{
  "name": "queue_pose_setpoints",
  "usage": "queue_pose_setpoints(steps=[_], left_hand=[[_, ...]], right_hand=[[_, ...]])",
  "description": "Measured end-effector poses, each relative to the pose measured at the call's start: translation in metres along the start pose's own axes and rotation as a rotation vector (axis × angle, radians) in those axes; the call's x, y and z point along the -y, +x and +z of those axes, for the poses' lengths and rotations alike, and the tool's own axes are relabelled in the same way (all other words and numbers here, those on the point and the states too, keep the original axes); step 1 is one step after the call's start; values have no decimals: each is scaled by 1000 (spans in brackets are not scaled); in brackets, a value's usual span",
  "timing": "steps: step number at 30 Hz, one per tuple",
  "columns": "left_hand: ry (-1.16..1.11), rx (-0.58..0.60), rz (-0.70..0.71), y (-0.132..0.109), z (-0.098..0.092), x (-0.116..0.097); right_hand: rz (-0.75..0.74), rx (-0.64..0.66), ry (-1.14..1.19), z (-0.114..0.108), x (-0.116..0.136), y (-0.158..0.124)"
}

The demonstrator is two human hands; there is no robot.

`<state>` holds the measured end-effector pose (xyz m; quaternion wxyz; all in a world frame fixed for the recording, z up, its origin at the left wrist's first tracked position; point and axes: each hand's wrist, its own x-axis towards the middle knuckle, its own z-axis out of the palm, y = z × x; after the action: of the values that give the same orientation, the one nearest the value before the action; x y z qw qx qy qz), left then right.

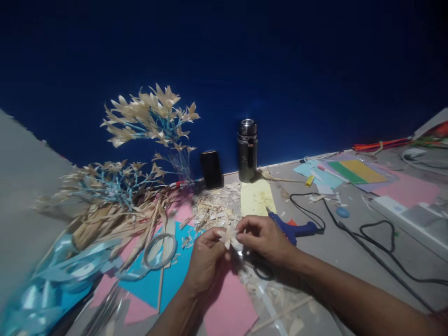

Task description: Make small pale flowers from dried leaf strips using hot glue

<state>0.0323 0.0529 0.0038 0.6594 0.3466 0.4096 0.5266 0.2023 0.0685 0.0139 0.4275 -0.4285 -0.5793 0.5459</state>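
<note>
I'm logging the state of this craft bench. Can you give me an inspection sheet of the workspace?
Surface: grey table, mostly under coloured paper.
Job's things: straw flower between both hands; glue gun lying just past the right hand.
Clutter: straw scraps, ribbon, tape ring, flask, phone, straw branches.
Grips: left hand and right hand both pinch the straw flower.
Cables: black cable loops across the table beside the glue gun; power strip at right.
Surroundings: dark blue wall behind.

The left hand (205, 261) and right hand (264, 240) meet in front, fingertips pinched closed, wrists angled inward.
</note>
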Motion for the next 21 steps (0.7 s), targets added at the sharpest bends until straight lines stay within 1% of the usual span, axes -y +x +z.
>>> queue_pose_setpoints(steps=[3, 6, 9, 11, 14, 17, 21], left_hand=[[-44, 8, -19, 1, 3, 4], [-74, -28, -11, 0, 6, 9], [-68, -57, 9, 0, 6, 12], [-39, -62, 21, 0, 4, 14], [19, -29, 15, 1, 2, 16], [50, 27, 6, 3, -1, 18], [58, 72, 9, 3, -5, 18]], right_hand=[[75, 53, 219, 2, -14, -2], [110, 82, 316, 2, -21, -4], [110, 41, 332, 4, -25, -4], [98, 37, 339, 4, -26, -4], [43, 24, 295, 3, -28, -3], [-7, 16, 262, 1, -29, -3], [0, 33, 252, -1, -25, -4]])
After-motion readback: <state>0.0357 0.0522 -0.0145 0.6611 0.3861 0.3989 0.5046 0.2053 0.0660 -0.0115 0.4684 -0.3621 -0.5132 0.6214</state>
